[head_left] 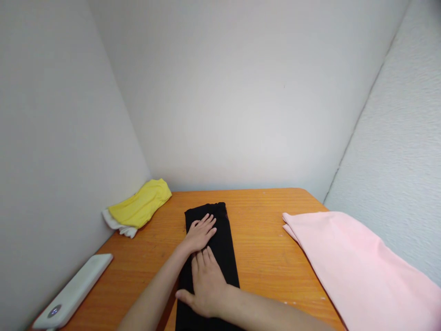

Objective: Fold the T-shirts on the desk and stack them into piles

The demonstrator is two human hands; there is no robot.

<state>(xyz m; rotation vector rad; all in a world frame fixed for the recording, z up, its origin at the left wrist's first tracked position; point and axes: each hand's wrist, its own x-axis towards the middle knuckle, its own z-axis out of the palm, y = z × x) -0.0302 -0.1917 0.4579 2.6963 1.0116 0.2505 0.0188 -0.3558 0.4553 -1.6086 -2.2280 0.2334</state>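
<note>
A long black folded garment [223, 239] lies down the middle of the orange wooden table [262, 220]. My left hand [200, 233] rests flat on its far half, fingers stretched out and pointing away from me. My right hand [206, 282] lies flat on the cloth just behind the left one, fingers together and extended, thumb out to the left. Both palms press on the fabric and neither hand grips anything.
A folded yellow garment on top of a white one [139, 208] sits at the table's far left by the wall. A pink cloth [358, 266] covers the right side. A white power bank [74, 290] lies at the near left edge. Walls close in on three sides.
</note>
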